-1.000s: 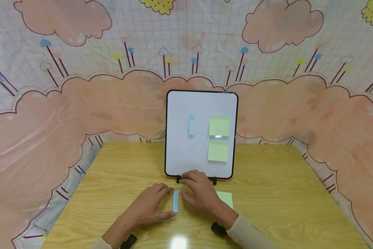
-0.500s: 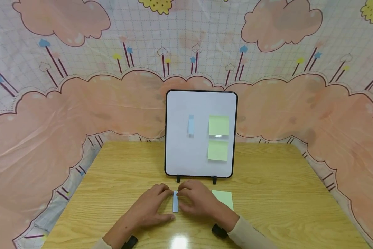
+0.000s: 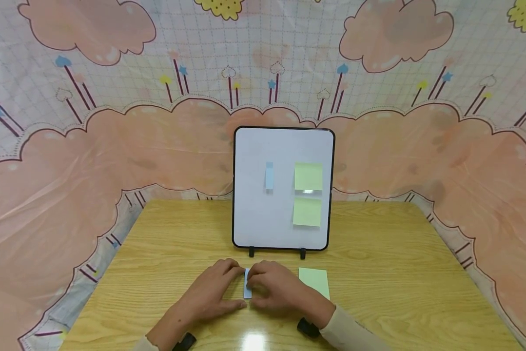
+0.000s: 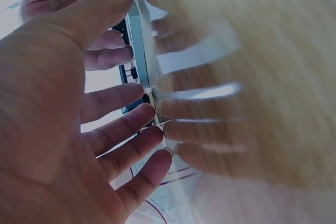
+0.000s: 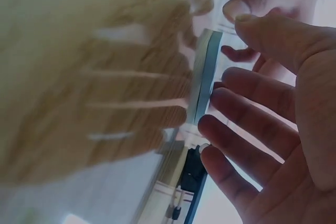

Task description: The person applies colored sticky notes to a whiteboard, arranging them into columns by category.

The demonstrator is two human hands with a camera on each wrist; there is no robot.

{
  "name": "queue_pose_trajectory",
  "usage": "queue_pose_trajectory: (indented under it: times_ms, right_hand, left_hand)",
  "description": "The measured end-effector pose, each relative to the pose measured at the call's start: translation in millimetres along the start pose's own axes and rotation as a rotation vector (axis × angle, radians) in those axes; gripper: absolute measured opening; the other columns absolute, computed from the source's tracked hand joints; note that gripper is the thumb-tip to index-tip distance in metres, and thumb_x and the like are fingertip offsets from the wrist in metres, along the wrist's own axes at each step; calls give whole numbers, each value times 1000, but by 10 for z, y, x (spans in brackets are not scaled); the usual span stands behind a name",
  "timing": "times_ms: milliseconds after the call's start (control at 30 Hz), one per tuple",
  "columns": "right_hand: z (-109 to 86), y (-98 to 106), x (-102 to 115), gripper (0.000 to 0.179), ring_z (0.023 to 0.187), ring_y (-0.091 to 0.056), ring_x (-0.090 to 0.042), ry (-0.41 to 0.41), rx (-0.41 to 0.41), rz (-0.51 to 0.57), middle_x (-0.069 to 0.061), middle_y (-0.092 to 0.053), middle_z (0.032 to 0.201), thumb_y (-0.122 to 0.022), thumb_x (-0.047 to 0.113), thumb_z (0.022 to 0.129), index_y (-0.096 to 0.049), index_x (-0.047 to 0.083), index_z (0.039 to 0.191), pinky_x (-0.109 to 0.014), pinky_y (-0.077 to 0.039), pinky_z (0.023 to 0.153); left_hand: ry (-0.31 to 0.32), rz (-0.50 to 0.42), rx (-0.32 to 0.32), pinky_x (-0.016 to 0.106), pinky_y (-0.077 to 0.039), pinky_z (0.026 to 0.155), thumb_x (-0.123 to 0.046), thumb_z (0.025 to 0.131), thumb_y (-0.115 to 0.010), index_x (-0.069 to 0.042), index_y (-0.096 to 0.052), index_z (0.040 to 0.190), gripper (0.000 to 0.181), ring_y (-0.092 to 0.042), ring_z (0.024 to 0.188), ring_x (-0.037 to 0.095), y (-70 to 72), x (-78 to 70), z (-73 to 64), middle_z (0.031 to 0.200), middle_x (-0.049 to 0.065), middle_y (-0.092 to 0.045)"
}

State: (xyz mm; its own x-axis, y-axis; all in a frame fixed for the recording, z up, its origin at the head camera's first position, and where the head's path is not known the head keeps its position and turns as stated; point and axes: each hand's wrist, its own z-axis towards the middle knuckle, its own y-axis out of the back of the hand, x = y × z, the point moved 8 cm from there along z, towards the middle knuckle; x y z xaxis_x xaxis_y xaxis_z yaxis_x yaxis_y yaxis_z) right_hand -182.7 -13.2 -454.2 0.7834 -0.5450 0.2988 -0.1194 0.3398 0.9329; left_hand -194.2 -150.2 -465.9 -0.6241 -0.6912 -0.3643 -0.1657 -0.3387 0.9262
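A narrow pad of blue sticky notes (image 3: 247, 293) lies on the table between my two hands. My left hand (image 3: 210, 291) rests on the left of it, fingers loosely bent, with fingertips beside the pad's far end and the thumb by its near end. From the other side my right hand (image 3: 277, 288) reaches over the pad's right edge, its fingertips hiding part of the top. In the right wrist view those fingers look relaxed next to the blue pad (image 5: 209, 74); whether they touch it I cannot tell. A green sticky-note pad (image 3: 314, 282) lies right of my right hand.
Behind the hands a whiteboard (image 3: 267, 219) stands upright on small black feet. One blue strip note (image 3: 269, 176) and two green square notes, an upper one (image 3: 308, 176) and a lower one (image 3: 307, 212), stick to it. A patterned cloth (image 3: 179, 146) hangs around the wooden table (image 3: 377, 273).
My right hand has come down from near the whiteboard's foot toward me, and its fingertips now overlap the blue pad. The left hand has stayed almost in place.
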Motion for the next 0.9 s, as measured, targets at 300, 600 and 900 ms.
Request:
queue_pose_trajectory:
  times_ms: [300, 600, 900]
  right_hand:
    - [39, -27, 29, 27, 113, -65, -11, 8, -4, -17, 5, -69, 121, -86, 35, 91, -79, 17, 109, -28, -52, 103]
    - [65, -45, 42, 33, 108, -60, -8, -8, 18, -30, 6, -65, 121, -91, 41, 84, -80, 19, 106, -22, -51, 96]
    - [99, -52, 23, 28, 108, -58, -7, -52, 14, 12, 8, -64, 120, -91, 38, 86, -79, 20, 103, -18, -50, 93]
  left_hand:
    - [-15, 40, -22, 45, -53, 103, -55, 91, -81, -17, -64, 141, 65, -56, 127, 19, 12, 0, 14, 137, -3, -57]
    - [-21, 51, -27, 46, -53, 102, -52, 91, -82, -17, -64, 139, 62, -56, 127, 20, 13, -7, 44, 137, -1, -57]
    - [-9, 19, -2, 47, -52, 104, -52, 91, -82, -19, -64, 139, 61, -54, 129, 20, -1, 23, 71, 138, -2, -56]
